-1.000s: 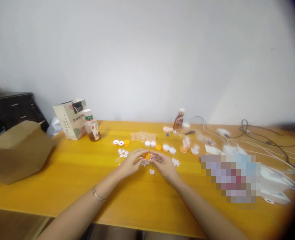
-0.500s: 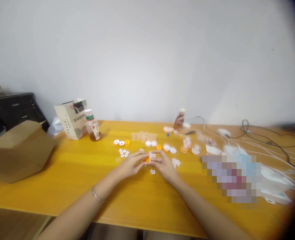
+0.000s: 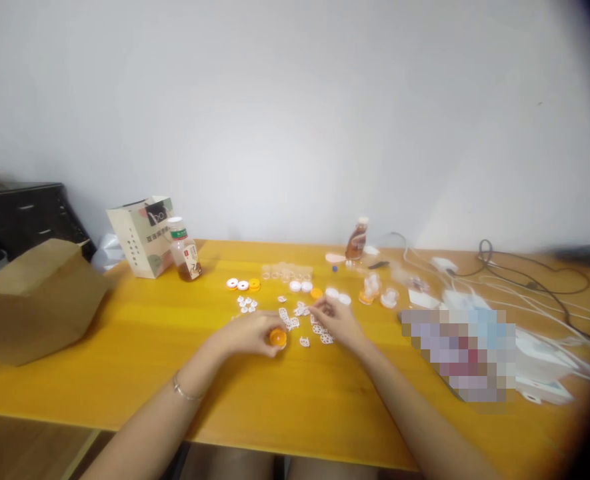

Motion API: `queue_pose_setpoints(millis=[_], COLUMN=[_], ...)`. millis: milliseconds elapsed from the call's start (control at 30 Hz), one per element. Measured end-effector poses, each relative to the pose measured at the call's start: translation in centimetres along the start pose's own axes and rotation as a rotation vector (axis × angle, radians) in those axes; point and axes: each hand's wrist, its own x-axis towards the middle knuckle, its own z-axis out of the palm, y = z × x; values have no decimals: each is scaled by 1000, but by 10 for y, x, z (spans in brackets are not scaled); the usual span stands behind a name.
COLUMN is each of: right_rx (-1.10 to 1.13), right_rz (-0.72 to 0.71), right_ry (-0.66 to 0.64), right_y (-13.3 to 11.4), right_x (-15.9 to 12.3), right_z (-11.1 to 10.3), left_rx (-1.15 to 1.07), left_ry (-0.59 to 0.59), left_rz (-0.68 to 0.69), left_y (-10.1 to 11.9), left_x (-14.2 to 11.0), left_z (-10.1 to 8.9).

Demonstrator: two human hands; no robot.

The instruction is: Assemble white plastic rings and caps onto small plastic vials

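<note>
My left hand grips a small round orange cup-shaped piece at its side, the hollow facing up. My right hand hovers low over flat white openwork pieces, fingers curved and slightly apart, with nothing visible in them. More of these white pieces lie between the two hands. Small white round parts sit beyond my left hand. Farther back stand white and orange discs and a row of clear cups. White lids lie just past my right hand.
At left are a brown paper bag, a printed carton bag and a labelled bottle. A brown bottle stands at the back. Cables and a blurred-out patch occupy the right side.
My hands were together on the orange piece. They have parted: the left drew it toward me and left, while the right let go and shifted right over the white pieces.
</note>
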Motion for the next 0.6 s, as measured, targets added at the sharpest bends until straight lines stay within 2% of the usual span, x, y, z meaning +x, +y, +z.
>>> queue_pose_setpoints(millis=[133,200,267,433,533,600], right_rx=[-201,-246,-292,-489,-575,-615], right_rz=[-43,-59,-79,-203,-302,-311], right_ry=[-162,-195,-169,-4,83,117], right_y=[2,3,5,18,30,37], right_x=[-3,-4,-2,7,13,15], right_z=[-1,-1,-2,-5,-5,-6], left_rx=[-51,-76,-70,111,171,180], left_ry=[-85,-95,-57,191,214,195], left_rz=[51,48,18,-82,-39,3], left_y=[0,1,1,-11,-17,-19], left_x=[0,0,0,5,10,12], left_z=[4,4,3,7,15,19])
